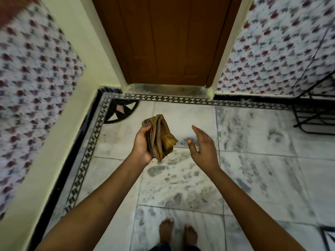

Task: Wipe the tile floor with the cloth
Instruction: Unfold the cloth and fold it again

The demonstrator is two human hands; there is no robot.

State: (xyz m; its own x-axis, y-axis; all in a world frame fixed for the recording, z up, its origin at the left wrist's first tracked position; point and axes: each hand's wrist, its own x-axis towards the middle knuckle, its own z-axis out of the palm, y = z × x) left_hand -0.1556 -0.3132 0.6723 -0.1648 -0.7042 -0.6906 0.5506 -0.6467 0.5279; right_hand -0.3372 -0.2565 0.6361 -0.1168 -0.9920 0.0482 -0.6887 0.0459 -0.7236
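A folded brown cloth (161, 136) is held in my left hand (141, 144), well above the floor at the middle of the view. My right hand (204, 146) hovers a short way to the right of the cloth, palm turned toward it, fingers apart and holding nothing. Below them lies the white marble tile floor (253, 160), marked with grey smudges and footprint-like stains. A patterned black-and-white border runs along the floor's edges.
A closed brown wooden door (163, 42) stands straight ahead above a worn threshold. A cream wall (59, 124) with floral tiles runs along the left. A black metal rack (315, 113) stands at the right. My bare feet (177, 234) are at the bottom.
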